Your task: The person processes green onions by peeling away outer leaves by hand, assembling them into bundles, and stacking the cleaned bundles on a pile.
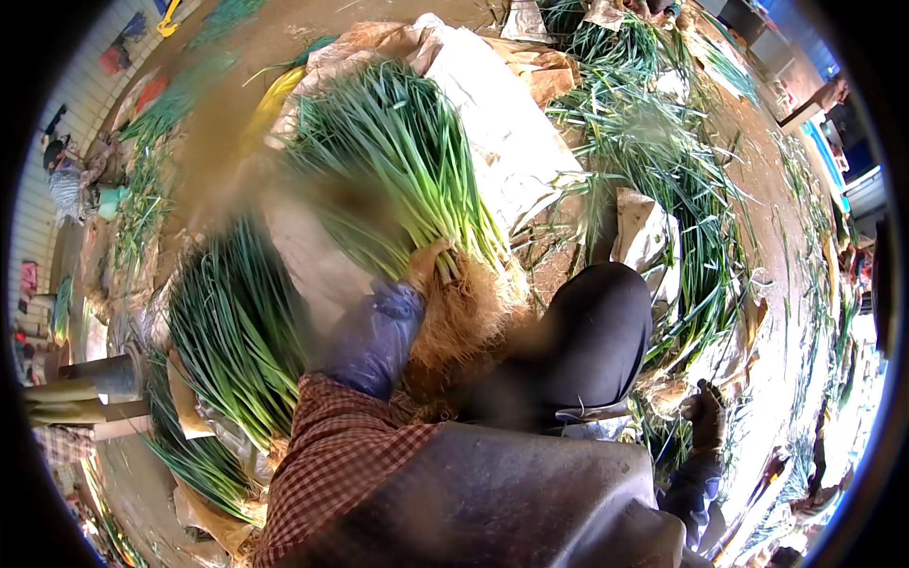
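My left hand, in a tan glove with a blue-purple plastic sleeve above it, is closed around the pale stems of a bunch of green onions. Their leaves fan out away from me over light sheeting, and the tangled brown roots hang toward my lap. Low on the right, my right hand shows in a dark, soiled glove, beside green leaves. Its fingers look curled; what they hold, if anything, is hidden.
More green onions lie to my left. A large loose heap spreads on the right. Pale sheeting covers ground ahead. My dark-clad knee rises beside the roots. Another person is at the far left.
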Tool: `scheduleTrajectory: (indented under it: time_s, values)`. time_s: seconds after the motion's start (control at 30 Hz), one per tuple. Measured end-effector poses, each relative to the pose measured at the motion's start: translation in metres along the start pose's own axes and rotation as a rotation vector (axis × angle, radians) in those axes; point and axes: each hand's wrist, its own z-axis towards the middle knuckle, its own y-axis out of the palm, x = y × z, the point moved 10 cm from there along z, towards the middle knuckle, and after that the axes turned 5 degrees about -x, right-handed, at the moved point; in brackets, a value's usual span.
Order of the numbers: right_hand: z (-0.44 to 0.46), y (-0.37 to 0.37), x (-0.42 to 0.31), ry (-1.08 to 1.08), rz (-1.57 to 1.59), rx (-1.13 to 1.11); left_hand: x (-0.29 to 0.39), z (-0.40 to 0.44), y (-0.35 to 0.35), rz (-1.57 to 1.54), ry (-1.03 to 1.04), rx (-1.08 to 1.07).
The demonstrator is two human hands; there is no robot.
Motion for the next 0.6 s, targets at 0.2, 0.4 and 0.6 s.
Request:
scheduleTrajectory:
  time_s: [0.2,0.4,0.6]
  values:
    - [-0.004,-0.017,0.022,0.053,0.014,0.037,0.025,-0.054,0.001,-0.163,-0.284,0.126]
    - [-0.008,-0.028,0.049,0.177,-0.097,0.049,0.187,-0.07,-0.085,0.375,0.465,0.715]
    - [-0.014,-0.032,0.057,0.212,-0.262,0.037,0.26,0.085,-0.113,0.784,0.668,0.644]
